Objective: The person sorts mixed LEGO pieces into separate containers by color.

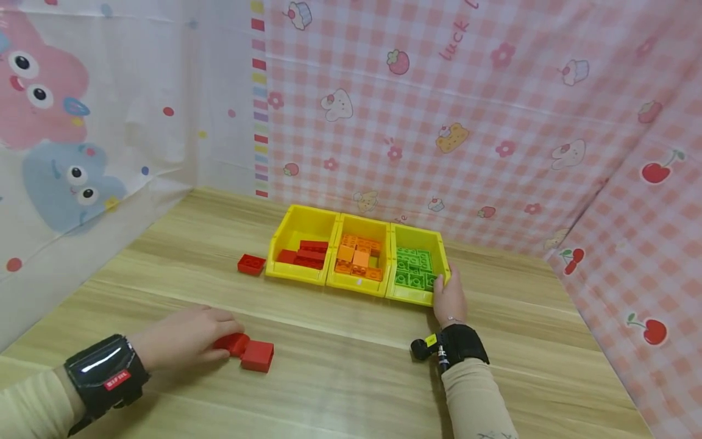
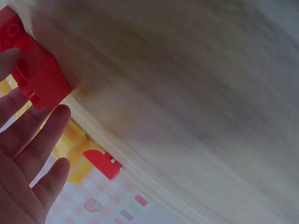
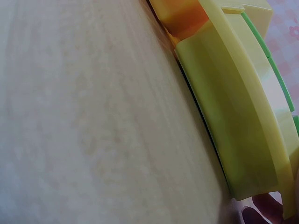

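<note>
My left hand (image 1: 189,335) is low on the left, with thumb and fingers around a red toy brick (image 1: 234,344). Right beside that brick sits another red block (image 1: 258,355). In the left wrist view, the thumb lies on one side of the red bricks (image 2: 46,74) and the fingertips on the other. My right hand (image 1: 451,300) grips the near right corner of a yellow bin (image 1: 408,297) of green bricks (image 1: 414,262), thumb over the rim. Close up in the right wrist view is the bin's front wall (image 3: 229,112), fingertips showing below its corner.
Joined to the green bricks' bin are a middle bin (image 1: 356,288) with orange bricks (image 1: 359,256) and a left bin (image 1: 296,274) with red bricks (image 1: 309,256). One loose red brick (image 1: 251,264) lies left of them. Patterned cloth (image 1: 395,122) hangs behind the wooden table (image 1: 340,378).
</note>
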